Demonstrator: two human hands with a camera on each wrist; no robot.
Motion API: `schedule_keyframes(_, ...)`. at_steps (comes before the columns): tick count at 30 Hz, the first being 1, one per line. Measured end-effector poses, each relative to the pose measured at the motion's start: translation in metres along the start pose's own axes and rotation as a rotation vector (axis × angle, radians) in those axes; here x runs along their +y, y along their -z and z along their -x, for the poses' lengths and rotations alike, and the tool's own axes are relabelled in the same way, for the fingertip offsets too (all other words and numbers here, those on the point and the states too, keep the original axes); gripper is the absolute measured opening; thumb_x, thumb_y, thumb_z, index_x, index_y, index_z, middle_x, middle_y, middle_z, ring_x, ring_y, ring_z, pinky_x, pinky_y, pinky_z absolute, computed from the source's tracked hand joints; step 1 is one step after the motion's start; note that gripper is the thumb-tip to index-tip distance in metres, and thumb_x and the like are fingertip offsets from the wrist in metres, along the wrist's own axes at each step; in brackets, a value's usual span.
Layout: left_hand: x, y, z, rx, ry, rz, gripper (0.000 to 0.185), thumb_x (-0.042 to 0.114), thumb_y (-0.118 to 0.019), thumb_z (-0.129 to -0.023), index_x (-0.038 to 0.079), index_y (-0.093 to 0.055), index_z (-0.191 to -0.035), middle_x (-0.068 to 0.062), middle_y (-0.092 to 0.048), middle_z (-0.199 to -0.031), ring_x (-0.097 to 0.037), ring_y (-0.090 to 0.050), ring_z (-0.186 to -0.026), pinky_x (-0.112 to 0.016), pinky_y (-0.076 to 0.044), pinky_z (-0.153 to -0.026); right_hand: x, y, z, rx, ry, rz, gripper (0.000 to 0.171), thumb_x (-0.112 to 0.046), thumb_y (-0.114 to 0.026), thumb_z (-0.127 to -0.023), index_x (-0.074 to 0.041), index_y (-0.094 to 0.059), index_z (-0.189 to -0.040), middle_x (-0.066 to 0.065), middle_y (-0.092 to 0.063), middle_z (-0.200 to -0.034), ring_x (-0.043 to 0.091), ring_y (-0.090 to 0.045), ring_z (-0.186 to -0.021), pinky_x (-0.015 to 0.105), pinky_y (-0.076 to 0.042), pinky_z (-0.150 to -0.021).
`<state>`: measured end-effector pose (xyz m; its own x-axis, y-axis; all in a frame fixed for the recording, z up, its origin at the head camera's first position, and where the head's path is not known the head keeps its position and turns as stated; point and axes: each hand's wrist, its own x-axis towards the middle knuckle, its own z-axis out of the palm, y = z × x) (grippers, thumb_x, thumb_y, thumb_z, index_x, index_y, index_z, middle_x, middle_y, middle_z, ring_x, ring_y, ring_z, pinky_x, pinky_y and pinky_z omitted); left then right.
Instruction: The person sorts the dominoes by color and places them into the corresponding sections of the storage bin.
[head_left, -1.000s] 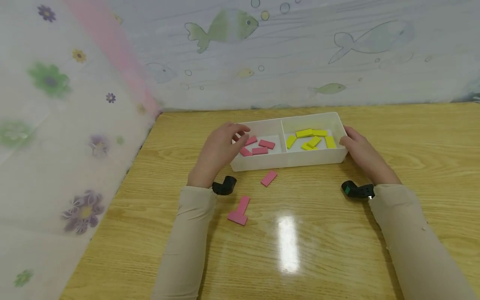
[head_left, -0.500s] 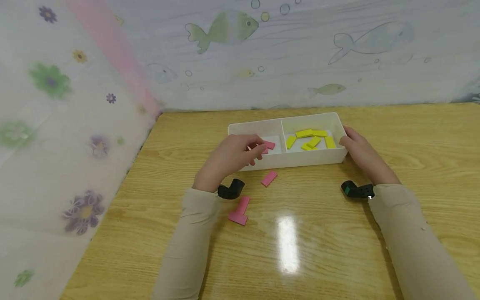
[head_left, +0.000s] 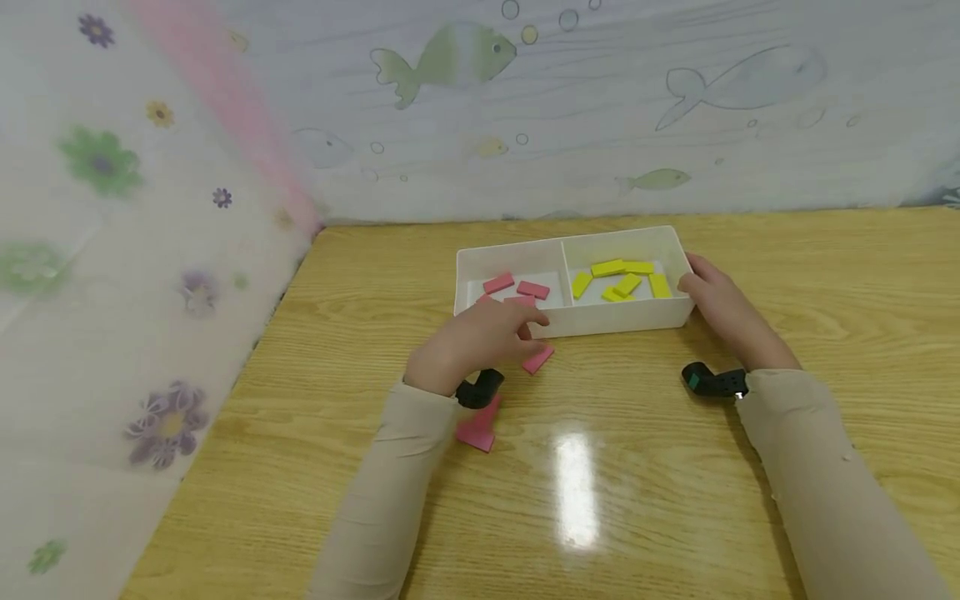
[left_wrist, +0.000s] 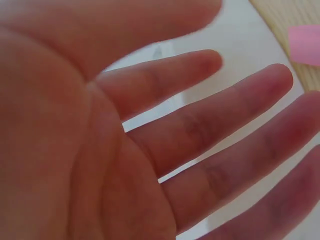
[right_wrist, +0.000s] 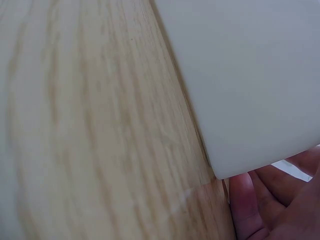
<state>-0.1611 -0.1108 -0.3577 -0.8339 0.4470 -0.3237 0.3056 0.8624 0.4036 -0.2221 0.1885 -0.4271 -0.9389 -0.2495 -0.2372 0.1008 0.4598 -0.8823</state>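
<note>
A white two-part tray [head_left: 607,319] stands on the wooden table. Its left part holds pink blocks [head_left: 532,289] and its right part holds yellow blocks [head_left: 627,282]. My left hand [head_left: 528,329] hovers in front of the tray's left part with fingers spread and nothing in it, just above a loose pink block [head_left: 538,359] on the table. In the left wrist view the fingers [left_wrist: 220,120] are straight, and that pink block [left_wrist: 305,44] shows at top right. My right hand [head_left: 693,279] rests against the tray's right end; its fingers [right_wrist: 272,202] lie by the tray wall [right_wrist: 250,75].
Two more pink blocks [head_left: 480,427] lie in an L shape on the table [head_left: 637,467] near my left wrist. A patterned curtain [head_left: 112,250] hangs at the left and a fish-print sheet [head_left: 600,108] behind the table. Bare wood lies in front of the tray.
My left hand has drawn back out of the tray's pink part and come down toward the loose pink block in front. The right hand and the tray have not moved.
</note>
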Motion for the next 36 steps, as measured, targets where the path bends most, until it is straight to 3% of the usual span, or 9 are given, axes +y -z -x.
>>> schedule_keyframes(10,0.006,-0.014,-0.006,0.036,0.043,-0.155,0.032,0.039,-0.052,-0.088,0.021,-0.055,-0.114,0.015,-0.061,-0.073,-0.005,-0.052,-0.073,-0.027,-0.041,-0.064,-0.001,0.004,0.003,0.001,0.002,0.006,0.058,-0.032,-0.026,-0.092,-0.023,-0.004,-0.145,0.003,-0.005,-0.149,0.025,-0.005,-0.133,0.054,-0.008,-0.102)
schedule_keyframes(15,0.007,-0.018,-0.008,0.049,0.06,-0.194,0.025,0.034,-0.058,-0.085,0.02,-0.058,-0.105,0.012,-0.056,-0.075,-0.009,-0.051,-0.069,-0.026,-0.04,-0.059,0.0,0.003,0.003,0.001,-0.002,0.005,0.058,-0.031,-0.027,-0.092,-0.022,-0.004,-0.145,0.003,-0.005,-0.149,0.025,-0.005,-0.133,0.053,-0.008,-0.103)
schedule_keyframes(22,0.006,-0.023,-0.011,0.056,0.002,-0.277,0.013,0.028,-0.063,-0.081,0.019,-0.061,-0.09,0.006,-0.05,-0.069,-0.01,-0.048,-0.066,-0.023,-0.036,-0.057,0.0,0.001,0.004,0.003,0.0,0.012,0.058,-0.032,-0.026,-0.093,-0.022,-0.004,-0.145,0.003,-0.005,-0.149,0.025,-0.004,-0.133,0.053,-0.007,-0.103)
schedule_keyframes(36,0.006,-0.031,-0.019,0.052,-0.051,-0.357,0.017,0.026,-0.065,-0.077,0.02,-0.058,-0.091,0.007,-0.05,-0.073,-0.011,-0.047,-0.069,-0.024,-0.037,-0.059,-0.001,0.001,0.001,-0.003,-0.001,0.003,0.058,-0.031,-0.027,-0.092,-0.021,-0.004,-0.145,0.003,-0.006,-0.148,0.025,-0.004,-0.133,0.053,-0.007,-0.103)
